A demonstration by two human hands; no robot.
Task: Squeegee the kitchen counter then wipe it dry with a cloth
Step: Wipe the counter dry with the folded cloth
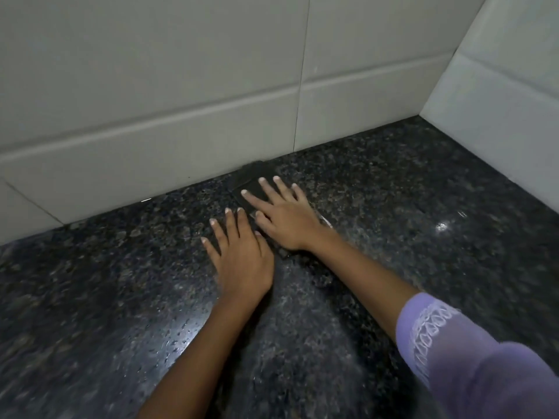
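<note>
Counter point(393, 207): dark speckled stone filling the lower view, glossy, with small droplets shining beside the left forearm and a bright glint at right.
Wall point(151, 101): pale grey tiles along the back edge, meeting a second tiled wall at the right corner.
Sleeve point(472, 367): lilac with white lace trim, on the right arm.
Left hand point(242, 261): flat on the counter, fingers straight and spread, holding nothing.
Right hand point(284, 216): just beside the left, fingers straight and spread, pressing down on the cloth.
Cloth point(251, 179): dark, flat, hard to make out against the stone; lying at the foot of the back wall, partly under the right fingers.
</note>
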